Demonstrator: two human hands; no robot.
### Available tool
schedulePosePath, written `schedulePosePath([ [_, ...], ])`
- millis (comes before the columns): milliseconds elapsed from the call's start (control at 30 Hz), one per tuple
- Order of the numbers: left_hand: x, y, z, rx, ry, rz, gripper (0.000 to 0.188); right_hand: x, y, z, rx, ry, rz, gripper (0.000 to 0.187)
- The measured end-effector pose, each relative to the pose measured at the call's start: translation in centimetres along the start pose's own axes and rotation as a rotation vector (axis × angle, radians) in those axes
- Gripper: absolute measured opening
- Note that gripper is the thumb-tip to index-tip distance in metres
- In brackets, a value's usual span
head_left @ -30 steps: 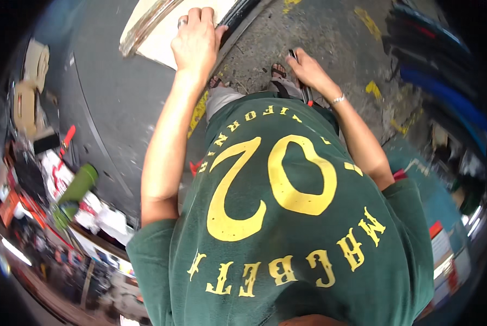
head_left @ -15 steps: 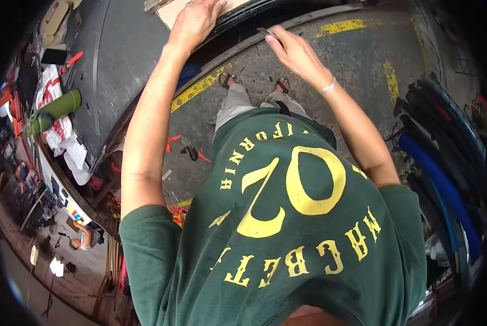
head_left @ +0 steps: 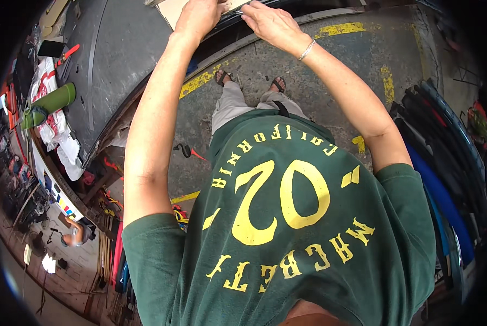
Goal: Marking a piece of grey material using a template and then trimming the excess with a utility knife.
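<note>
Along the top edge of the head view, a pale flat board (head_left: 170,12) lies on the dark worktable (head_left: 121,49). My left hand (head_left: 199,20) is over this board, its fingers bent together and partly cut off by the picture's edge; what they hold, if anything, is hidden. Close to its right, my right hand (head_left: 273,26) is closed on a thin metal tool (head_left: 236,12) with a narrow tip, which points toward the left hand. The tool's exact kind cannot be made out. The two hands are nearly touching.
On the table's left lie a green roll (head_left: 56,103), a dark phone-like slab (head_left: 50,49), a red-handled tool (head_left: 69,52) and white plastic bags (head_left: 67,149). Dark and blue sheet rolls (head_left: 444,201) stand at right. Another person (head_left: 79,232) sits far lower left.
My right hand has moved left and up with the metal tool, from beside the table edge to next to my left hand. The left hand has shifted slightly up and right.
</note>
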State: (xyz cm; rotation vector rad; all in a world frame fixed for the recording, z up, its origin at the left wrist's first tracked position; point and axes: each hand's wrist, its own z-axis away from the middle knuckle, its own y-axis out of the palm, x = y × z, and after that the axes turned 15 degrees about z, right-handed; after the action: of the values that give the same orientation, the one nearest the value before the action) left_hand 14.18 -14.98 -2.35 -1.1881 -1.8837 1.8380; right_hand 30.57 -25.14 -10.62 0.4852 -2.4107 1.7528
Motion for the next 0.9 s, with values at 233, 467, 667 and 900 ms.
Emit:
schedulePosePath([
  [233, -1.3, -0.9, -0.5, 0.066, -0.059, -0.044, 0.014, 0.3, -0.7, -0.2, 0.044, 0.043, 0.019, 0.020],
  [467, -1.2, -0.8, -0.4, 0.059, -0.062, -0.023, 0.014, 0.7, -2.2, -2.3, 0.348, -0.016, 0.061, 0.022],
  [667, 1.5, 2.6, -0.7, 0.168, -0.035, 0.272, 0.022, -1.5, -3.6, -1.4, 0.378, -0.058, 0.043, 0.018],
  [900, -1.3, 2.7, -0.4, 0.192, -0.002, 0.248, 0.025, -0.9, -6.3, 5.0, 0.357, 0.481, -0.456, 0.035],
])
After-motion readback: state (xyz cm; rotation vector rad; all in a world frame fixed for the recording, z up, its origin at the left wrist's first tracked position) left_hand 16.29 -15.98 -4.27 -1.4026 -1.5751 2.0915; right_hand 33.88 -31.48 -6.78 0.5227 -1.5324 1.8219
